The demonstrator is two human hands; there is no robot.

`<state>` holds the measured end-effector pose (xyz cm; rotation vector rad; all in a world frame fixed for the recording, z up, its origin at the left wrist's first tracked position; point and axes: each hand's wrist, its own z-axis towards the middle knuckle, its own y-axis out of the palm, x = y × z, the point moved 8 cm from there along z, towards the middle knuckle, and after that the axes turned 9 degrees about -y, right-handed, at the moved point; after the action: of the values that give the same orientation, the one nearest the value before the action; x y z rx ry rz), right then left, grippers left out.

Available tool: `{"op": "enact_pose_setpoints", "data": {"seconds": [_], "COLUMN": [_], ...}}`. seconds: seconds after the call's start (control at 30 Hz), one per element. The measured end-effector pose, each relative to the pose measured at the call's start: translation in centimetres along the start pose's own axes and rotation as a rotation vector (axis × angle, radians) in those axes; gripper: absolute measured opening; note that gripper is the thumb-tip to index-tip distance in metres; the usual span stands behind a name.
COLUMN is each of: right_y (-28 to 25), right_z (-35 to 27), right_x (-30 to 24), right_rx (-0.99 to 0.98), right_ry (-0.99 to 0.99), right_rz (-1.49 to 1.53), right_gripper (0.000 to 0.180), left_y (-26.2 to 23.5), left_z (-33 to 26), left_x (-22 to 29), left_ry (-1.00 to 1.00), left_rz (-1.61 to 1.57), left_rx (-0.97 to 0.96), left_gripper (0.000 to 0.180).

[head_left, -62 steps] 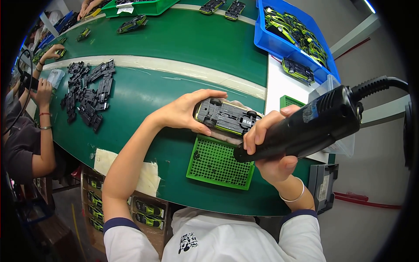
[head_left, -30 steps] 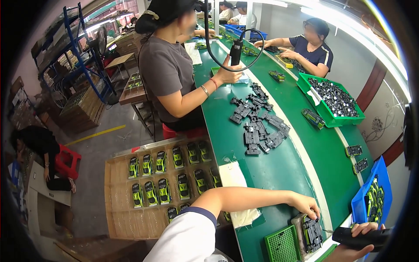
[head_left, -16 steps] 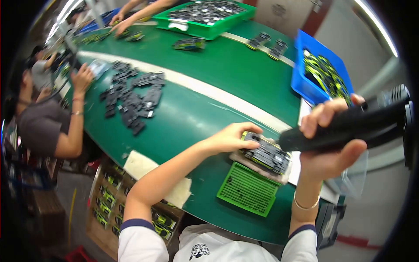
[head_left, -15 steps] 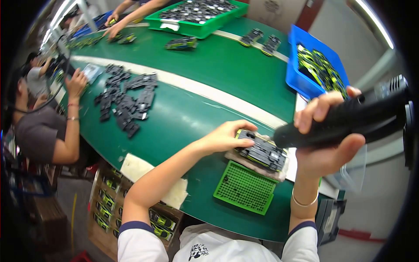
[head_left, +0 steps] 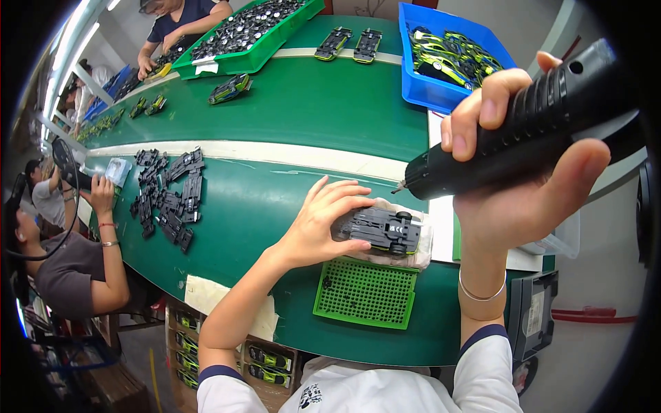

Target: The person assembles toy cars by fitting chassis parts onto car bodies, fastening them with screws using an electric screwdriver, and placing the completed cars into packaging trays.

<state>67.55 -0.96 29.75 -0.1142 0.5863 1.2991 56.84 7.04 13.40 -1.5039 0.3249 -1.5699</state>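
A toy car lies upside down on a pale padded cloth, its black underside up and a pair of wheels at the right end. My left hand grips its left end, thumb along the near side and fingers along the far side. In my right hand is a black electric screwdriver, fingers wrapped round its body. Its bit points left, above and apart from the car. Just in front of the cloth sits a green perforated screw tray with a few dark bits on it.
Black chassis parts lie piled at left. Across the white strip stand a blue bin of yellow-green car shells and a green crate of dark parts. Several cars lie there. Co-workers sit at left. A carton of cars stands below the edge.
The view has shifted. The car's wheel end now points right, and my left hand has spread around its left end. The screwdriver's bit now shows, apart from the car.
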Motion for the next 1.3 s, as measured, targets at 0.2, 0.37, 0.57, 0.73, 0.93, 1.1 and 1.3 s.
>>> {"op": "enact_pose_setpoints", "data": {"seconds": [0.2, 0.37, 0.57, 0.73, 0.93, 1.1, 1.3], "right_y": [-0.8, -2.1, -4.4, -4.8, -3.8, -4.8, -5.9], "right_z": [1.1, 1.1, 1.1, 1.1, 1.5, 1.6, 1.9], "right_x": [-2.1, -3.9, -4.7, -4.8, -4.8, -5.1, -4.6], "right_rx": [-0.12, -0.086, -0.018, 0.031, 0.082, 0.133, 0.163], "right_ry": [-0.15, -0.177, -0.179, -0.169, -0.158, -0.151, -0.129], "right_rz": [0.07, 0.068, 0.051, 0.03, 0.02, 0.017, 0.041], "right_gripper": [0.076, 0.07, 0.067, 0.065, 0.062, 0.059, 0.059], "left_y": [-0.5, -4.6, -5.0, -3.7, -1.5, 1.8, 2.0], "left_z": [0.3, -1.1, -1.1, 0.0, 1.1, 1.4, 1.5], "left_x": [-2.9, -7.3, -7.5, -2.2, -3.7, -5.7, -6.0], "left_ry": [-0.211, -0.338, -0.419, -0.101, -0.453, -0.816, -0.916], "left_rz": [-0.916, -0.82, -0.393, -0.103, -0.317, -0.338, -0.218], "left_rx": [0.045, 0.412, 0.439, 0.162, 0.017, -0.465, -0.621], "left_gripper": [0.047, 0.022, 0.028, 0.032, 0.054, 0.064, 0.064]}}
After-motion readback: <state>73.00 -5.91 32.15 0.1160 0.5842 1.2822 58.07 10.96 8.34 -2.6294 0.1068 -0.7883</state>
